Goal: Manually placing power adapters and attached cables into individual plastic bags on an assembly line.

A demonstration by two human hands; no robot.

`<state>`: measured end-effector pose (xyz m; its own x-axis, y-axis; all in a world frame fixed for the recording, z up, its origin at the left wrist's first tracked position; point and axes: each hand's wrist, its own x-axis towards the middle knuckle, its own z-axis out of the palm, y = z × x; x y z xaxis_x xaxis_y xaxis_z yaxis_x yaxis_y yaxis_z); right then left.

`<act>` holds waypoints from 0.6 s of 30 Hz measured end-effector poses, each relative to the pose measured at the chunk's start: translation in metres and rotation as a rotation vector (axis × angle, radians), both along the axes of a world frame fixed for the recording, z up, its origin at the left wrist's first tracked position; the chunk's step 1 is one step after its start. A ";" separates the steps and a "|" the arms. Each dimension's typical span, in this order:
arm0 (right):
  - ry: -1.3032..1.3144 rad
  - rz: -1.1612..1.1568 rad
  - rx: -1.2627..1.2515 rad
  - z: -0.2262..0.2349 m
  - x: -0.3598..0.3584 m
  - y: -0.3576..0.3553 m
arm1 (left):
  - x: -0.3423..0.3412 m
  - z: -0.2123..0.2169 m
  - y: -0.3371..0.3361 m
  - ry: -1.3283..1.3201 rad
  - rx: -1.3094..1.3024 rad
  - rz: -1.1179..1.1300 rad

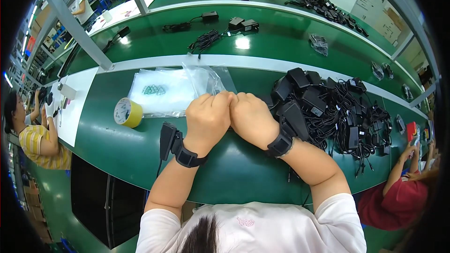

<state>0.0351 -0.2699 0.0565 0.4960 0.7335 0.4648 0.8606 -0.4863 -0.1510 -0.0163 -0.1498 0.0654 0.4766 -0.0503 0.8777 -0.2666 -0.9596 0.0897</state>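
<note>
My left hand (208, 118) and my right hand (253, 118) meet knuckle to knuckle above the green bench, both closed. A clear plastic bag (202, 78) rises crumpled just behind them, and both hands appear to pinch its edge; my fingertips are hidden from view. To the left of my hands lies a stack of clear bags (164, 93) with a green print. A roll of yellow tape (129, 113) stands at its near left corner. Close to my right wrist spreads a large pile of black power adapters (315, 103) with tangled cables.
Several adapters (243, 24) with coiled cords lie on the green conveyor (276, 37) beyond a white ledge; bagged ones (318, 44) lie farther right. Metal posts (77, 23) rise at the left. People work at both sides and across; a red sleeve (398, 201) is close at right.
</note>
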 end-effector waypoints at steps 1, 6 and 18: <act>-0.089 0.023 -0.024 -0.001 -0.002 0.001 | 0.000 0.002 0.000 -0.001 0.000 0.003; -0.063 -0.032 -0.070 0.001 0.004 0.001 | -0.003 0.001 0.004 0.093 0.083 -0.047; 0.459 0.247 0.742 0.021 0.019 0.023 | -0.013 0.021 -0.009 0.044 -0.200 -0.311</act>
